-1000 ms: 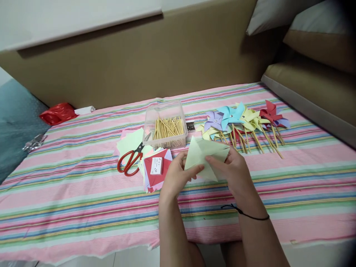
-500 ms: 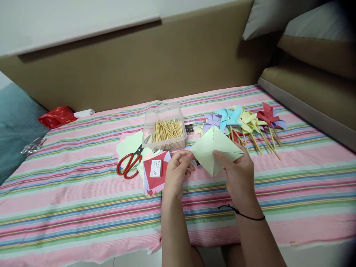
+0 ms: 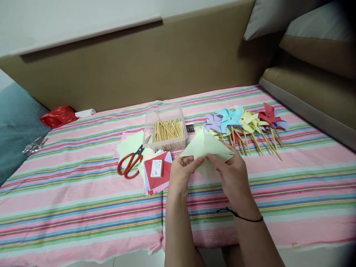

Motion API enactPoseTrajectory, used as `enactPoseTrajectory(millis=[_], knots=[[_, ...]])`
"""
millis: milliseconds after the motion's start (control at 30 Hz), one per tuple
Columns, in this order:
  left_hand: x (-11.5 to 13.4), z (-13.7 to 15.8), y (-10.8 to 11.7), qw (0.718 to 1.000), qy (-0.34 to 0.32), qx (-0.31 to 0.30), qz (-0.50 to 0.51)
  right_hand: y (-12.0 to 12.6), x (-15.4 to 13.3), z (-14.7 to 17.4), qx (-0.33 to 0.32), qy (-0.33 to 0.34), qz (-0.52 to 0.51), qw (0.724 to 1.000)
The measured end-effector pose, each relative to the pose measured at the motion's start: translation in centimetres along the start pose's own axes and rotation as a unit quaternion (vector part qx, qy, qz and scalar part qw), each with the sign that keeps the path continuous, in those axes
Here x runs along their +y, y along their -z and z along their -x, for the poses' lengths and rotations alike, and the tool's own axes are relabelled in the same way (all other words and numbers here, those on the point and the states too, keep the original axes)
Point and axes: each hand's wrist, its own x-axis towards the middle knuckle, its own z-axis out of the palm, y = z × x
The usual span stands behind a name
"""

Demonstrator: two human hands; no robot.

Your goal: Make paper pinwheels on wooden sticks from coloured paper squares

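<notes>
A pale green paper square (image 3: 205, 144), slit along its creases from the corners, is held up diamond-wise between both hands. My left hand (image 3: 182, 172) grips its left side, the thumb lying near the centre. Opposite it, my right hand (image 3: 232, 168) pinches the right side, its thumb also near the middle; a black cord circles that wrist. Most of the fingers are hidden behind the paper. To the left lie red-handled scissors (image 3: 130, 165) and a stack of coloured paper squares (image 3: 151, 185) topped by a small white box (image 3: 157, 168).
A clear plastic box (image 3: 164, 144) of short wooden sticks stands behind the paper stack. Several finished paper pinwheels (image 3: 230, 118) on sticks lie at right. A red plastic bag (image 3: 59, 116) is at far left. A striped cloth (image 3: 91, 200) covers the surface; cushions (image 3: 319, 29) bound the right.
My left hand has moved in and taken hold of the green paper's left side. The paper has shifted slightly left, and both thumbs now meet near its centre.
</notes>
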Motion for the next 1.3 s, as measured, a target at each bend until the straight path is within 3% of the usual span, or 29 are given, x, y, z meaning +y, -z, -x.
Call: enactPoseTrajectory(millis=[200,367,500,667,867,1300], knots=[[-0.43,-0.25,0.47,0.999,-0.016,-0.007,0.029,-0.15,-0.53,0.4,-0.024,-0.013,0.011,1.0],[-0.51,-0.09,0.54,0.999,-0.019,0.016,0.027,-0.12,-0.64,0.46,-0.033,0.026,0.067,0.997],[-0.31,0.03,0.44,0.999,-0.027,-0.017,0.01,0.01,-0.36,0.29,-0.017,0.048,0.108,0.993],[-0.27,0.08,0.4,0.998,-0.045,-0.029,-0.045,-0.18,-0.64,0.55,0.017,0.053,0.098,0.994],[-0.42,0.01,0.47,0.996,-0.062,0.006,-0.069,-0.26,-0.91,0.67,0.007,0.055,0.094,0.994],[-0.07,0.12,0.67,0.994,-0.06,-0.003,-0.096,0.03,-0.16,0.22,0.011,0.061,0.068,0.996]])
